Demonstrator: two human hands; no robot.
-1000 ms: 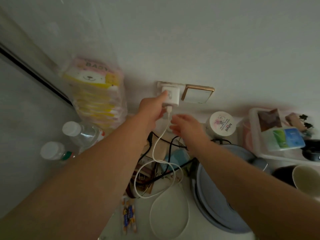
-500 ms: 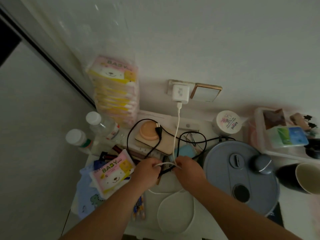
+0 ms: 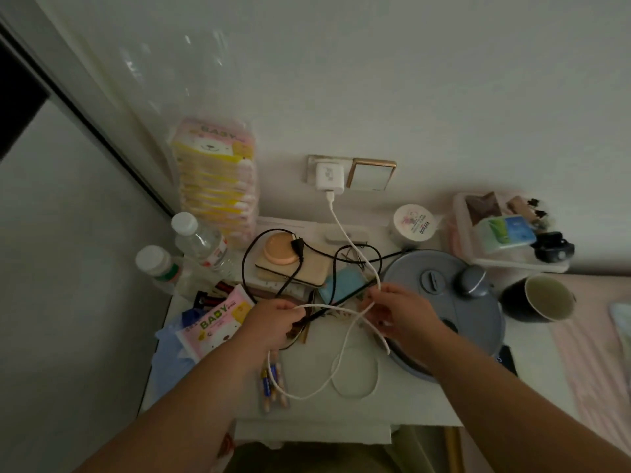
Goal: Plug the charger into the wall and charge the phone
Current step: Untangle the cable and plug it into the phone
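The white charger [image 3: 329, 177] sits plugged into the wall socket [image 3: 311, 169] above the small white table [image 3: 403, 407]. Its white cable [image 3: 345, 233] runs down from the charger to my hands and hangs in loops over the table. My left hand [image 3: 273, 320] pinches the cable at the left. My right hand [image 3: 399, 312] grips it at the right, near the grey round appliance [image 3: 478, 312]. A stretch of cable spans between both hands. I see no phone that I can tell for sure.
A stack of baby wipes [image 3: 218, 186] leans on the wall, two bottles [image 3: 201, 240] beside it. Black cords [image 3: 273, 264] lie over a beige case. A wipes pack [image 3: 218, 322], batteries [image 3: 269, 387], a dark mug [image 3: 539, 298], a jar [image 3: 413, 221] and a tray [image 3: 464, 233] crowd the table.
My left hand let go of the plugged charger and both hands came down to the table. They took up the white cable and have drawn it apart between them.
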